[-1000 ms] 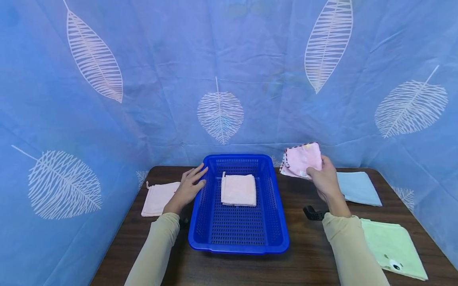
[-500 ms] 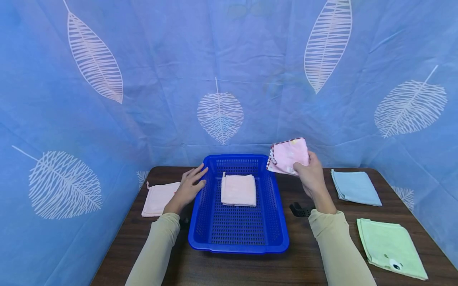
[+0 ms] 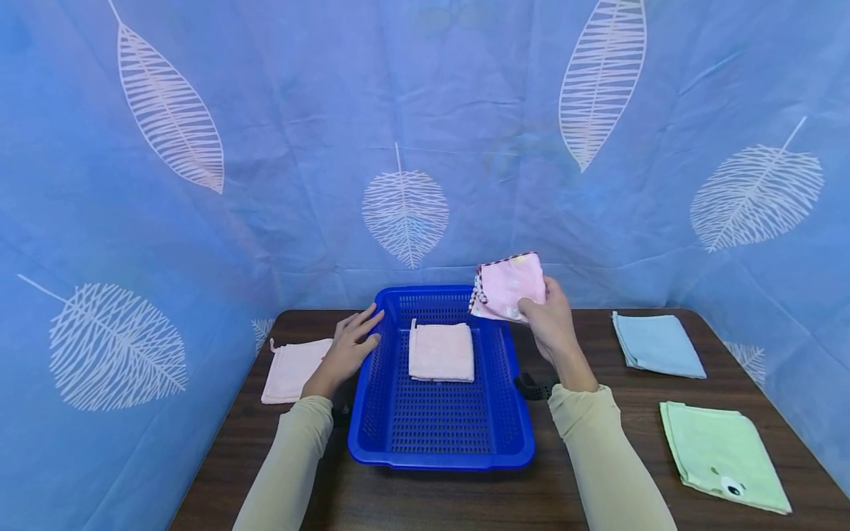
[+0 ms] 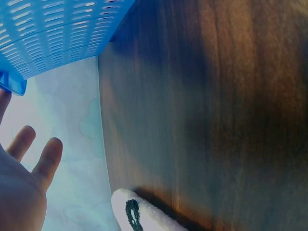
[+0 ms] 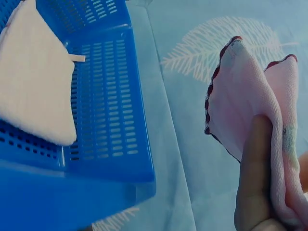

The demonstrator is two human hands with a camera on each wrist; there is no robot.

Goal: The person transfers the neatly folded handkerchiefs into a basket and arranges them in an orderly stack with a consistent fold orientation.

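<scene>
My right hand [image 3: 553, 318] pinches a folded pink towel [image 3: 511, 286] with a dark red-and-white edge, holding it up over the basket's far right corner. In the right wrist view the towel [image 5: 245, 96] is gripped between thumb and fingers, its folded layers spread slightly apart. A blue plastic basket [image 3: 441, 461] stands mid-table, with a folded pale pink towel [image 3: 441, 352] lying in it. My left hand [image 3: 347, 352] rests at the basket's left rim, fingers spread and fairly straight. In the left wrist view a fingertip of this hand [image 4: 24, 178] meets the rim.
A second pale pink towel [image 3: 292, 372] lies left of the basket, partly behind the left arm. To the right lie a folded light blue towel [image 3: 660, 345] and a green towel [image 3: 727, 457] with an eye design. A blue leaf-patterned curtain [image 3: 478, 199] hangs behind the dark wooden table [image 3: 425, 505].
My right hand has carried the pink towel leftward, from near the light blue towel to over the basket's far right corner. The left hand has stayed at the rim.
</scene>
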